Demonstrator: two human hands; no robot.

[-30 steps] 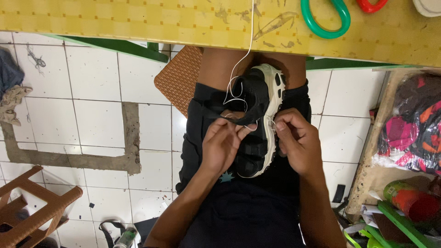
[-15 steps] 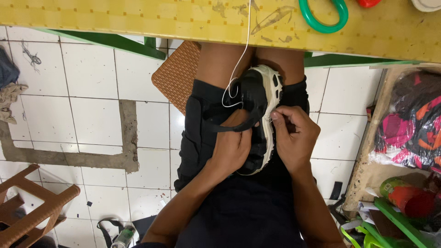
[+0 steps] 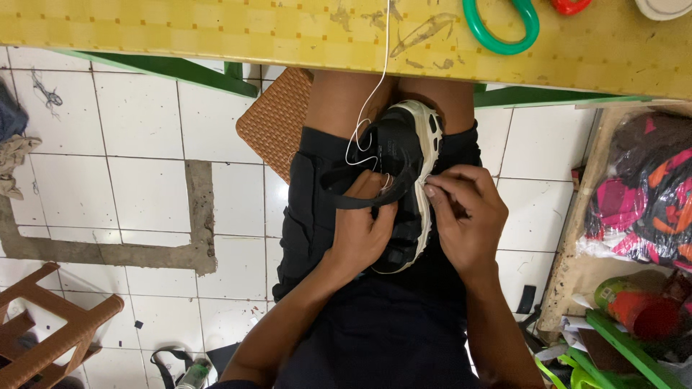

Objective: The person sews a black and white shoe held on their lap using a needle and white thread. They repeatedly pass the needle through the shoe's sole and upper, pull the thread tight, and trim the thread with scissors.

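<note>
Close up, your right fingertips (image 3: 431,189) are pinched together against the white sole edge of the shoe (image 3: 404,155), on its right side near the middle. Whether they hold a needle is too small to tell. Your right hand (image 3: 465,220) curls behind them, resting beside the shoe. Your left fingers (image 3: 371,189) are bent and wrapped over the shoe's black upper, clamping it, with a black strap (image 3: 353,200) crossing just under the knuckles. Your left hand (image 3: 360,227) covers the shoe's lower half. The shoe lies lengthwise on your lap, toe pointing away from you, between both hands. A white thread (image 3: 380,79) loops at the upper near your left fingers and runs up over the yellow table (image 3: 216,29) edge. Green scissors (image 3: 501,25) lie on the table. A brown mat (image 3: 277,119) lies on the tiled floor (image 3: 130,166) beside your left leg.
</note>
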